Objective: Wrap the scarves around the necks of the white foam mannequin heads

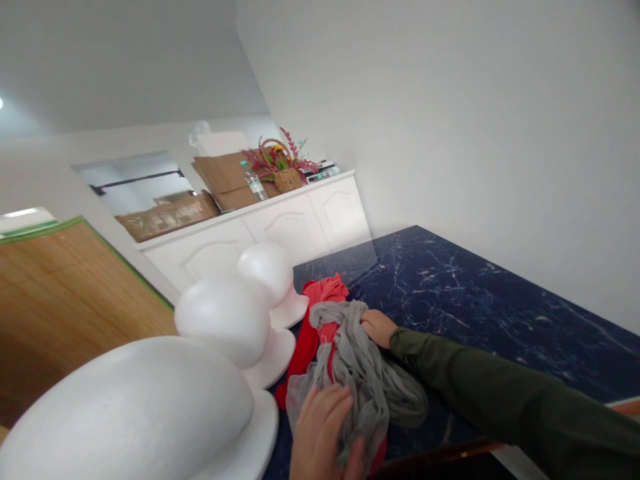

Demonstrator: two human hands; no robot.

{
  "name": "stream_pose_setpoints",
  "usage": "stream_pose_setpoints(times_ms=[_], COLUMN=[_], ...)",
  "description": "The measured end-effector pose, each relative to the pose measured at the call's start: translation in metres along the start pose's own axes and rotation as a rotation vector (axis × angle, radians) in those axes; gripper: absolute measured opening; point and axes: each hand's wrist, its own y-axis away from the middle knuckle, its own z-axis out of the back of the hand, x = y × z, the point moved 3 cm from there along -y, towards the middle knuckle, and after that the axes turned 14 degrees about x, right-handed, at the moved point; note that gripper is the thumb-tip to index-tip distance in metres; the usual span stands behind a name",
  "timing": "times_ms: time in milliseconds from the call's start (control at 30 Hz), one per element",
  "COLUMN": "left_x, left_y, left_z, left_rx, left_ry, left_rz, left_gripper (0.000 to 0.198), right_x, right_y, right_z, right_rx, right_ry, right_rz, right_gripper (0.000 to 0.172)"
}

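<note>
A crumpled grey scarf [363, 373] lies on top of a red cloth [320, 300] on a dark blue marbled table [475, 293]. My left hand [323, 430] is at the near end of the grey scarf, fingers curled into its folds. My right hand [377, 328], in a dark green sleeve, grips the scarf's far edge with closed fingers. Three white foam mannequin heads stand in a row to the left: the nearest [130, 407], a middle one [223, 320] and the farthest [265, 267].
A white wall runs along the table's right side. Behind stands a white cabinet [280, 227] with cardboard boxes [225, 177], a water bottle [255, 183] and a wicker basket of flowers [285, 167]. A wooden panel [60, 300] is at the left.
</note>
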Motion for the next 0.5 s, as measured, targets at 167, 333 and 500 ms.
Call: stream_pose_setpoints(times_ms=[167,333,500], left_x=[-0.004,-0.015,-0.01], left_y=[-0.095,-0.122,-0.115], left_z=[-0.049,-0.092,-0.113], left_rx=[0.253,0.463,0.657], left_ry=[0.123,0.211,0.26], left_rz=[-0.139,-0.375,-0.354], left_gripper=[0.049,0.024,0.013], right_x=[-0.03,-0.025,-0.016], right_y=[0.003,-0.002,-0.046], right_z=[0.021,0.037,0.02], right_rx=[-0.168,-0.284,-0.105], right_ry=[-0.07,0.006,0.064], right_rz=[-0.117,0.042,0.173], right_gripper=[0.03,0.029,0.046])
